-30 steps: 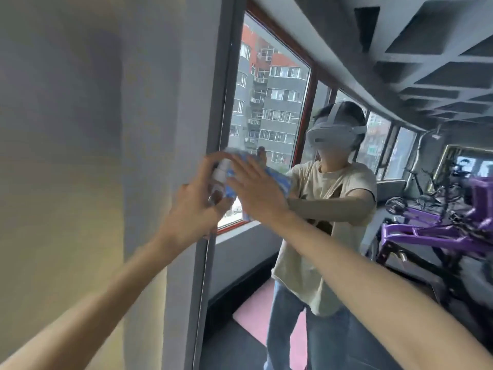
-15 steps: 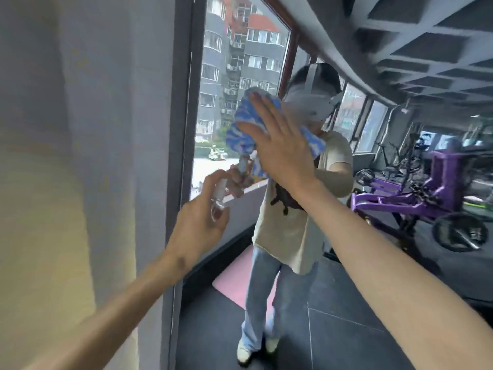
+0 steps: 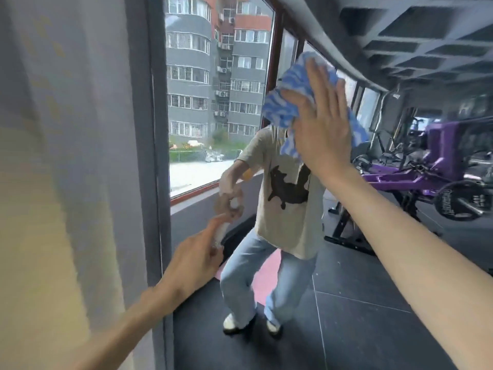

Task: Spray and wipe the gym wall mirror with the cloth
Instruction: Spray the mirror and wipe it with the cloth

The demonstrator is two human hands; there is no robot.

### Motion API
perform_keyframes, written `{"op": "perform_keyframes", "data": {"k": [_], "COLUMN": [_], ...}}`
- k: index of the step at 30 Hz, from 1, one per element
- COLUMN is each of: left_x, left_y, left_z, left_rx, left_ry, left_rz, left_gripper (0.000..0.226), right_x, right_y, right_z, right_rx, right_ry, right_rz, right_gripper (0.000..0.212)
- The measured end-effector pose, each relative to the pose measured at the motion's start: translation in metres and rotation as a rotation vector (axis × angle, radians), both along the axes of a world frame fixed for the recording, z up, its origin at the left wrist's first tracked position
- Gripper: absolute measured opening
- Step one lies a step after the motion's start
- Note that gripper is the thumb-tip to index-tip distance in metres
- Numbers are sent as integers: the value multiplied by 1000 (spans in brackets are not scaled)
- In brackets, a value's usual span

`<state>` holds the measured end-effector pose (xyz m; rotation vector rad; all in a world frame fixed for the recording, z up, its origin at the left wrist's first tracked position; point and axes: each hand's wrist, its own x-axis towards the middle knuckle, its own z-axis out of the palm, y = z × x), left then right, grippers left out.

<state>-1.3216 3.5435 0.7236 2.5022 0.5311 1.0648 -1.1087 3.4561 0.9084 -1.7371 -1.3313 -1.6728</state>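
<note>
The wall mirror fills the view ahead of both hands, with a purple gym machine reflected off to the right of the right hand. That hand is up high and spread flat, fingers straight, pressing the blue-and-white cloth onto the glass, and the cloth bunches out left of the palm. Below and to its left, the left hand grips a small spray bottle, whose top pokes out past the fingers close to the glass.

left hand low, fingers curled round spray bottle | right hand raised, flat
</note>
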Motion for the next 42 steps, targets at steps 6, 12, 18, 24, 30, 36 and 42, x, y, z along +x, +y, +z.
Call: {"op": "perform_keyframes", "data": {"k": [6,12,18,24,30,36,42], "left_x": [1,-13,-28,-37,-43,-31,-4], "left_y": [12,37,43,25,30,42,34], "left_z": [-89,-135,-195,-203,-147,-102,-47], "left_rx": [72,151,100,105,75,149,184], "left_ry": [-68,-279,-439,-509,-543,-599,-634], "left_rz": [-75,2,-9,-118,-90,-101,-135], "left_gripper": [63,64,53,57,56,53,54], "right_x": [-34,-58,-7,-58,-59,-82,-46], "right_y": [39,96,57,90,91,117,68], "right_z": [-29,-191,-229,-384,-222,-225,-104], "right_rx": [182,-334,-217,-446,-124,-155,119], "right_ry": [52,-262,-165,-416,-184,-210,-75], "right_rz": [-81,165,91,281,66,6,-41], "right_gripper": [47,53,56,38,48,51,52]}}
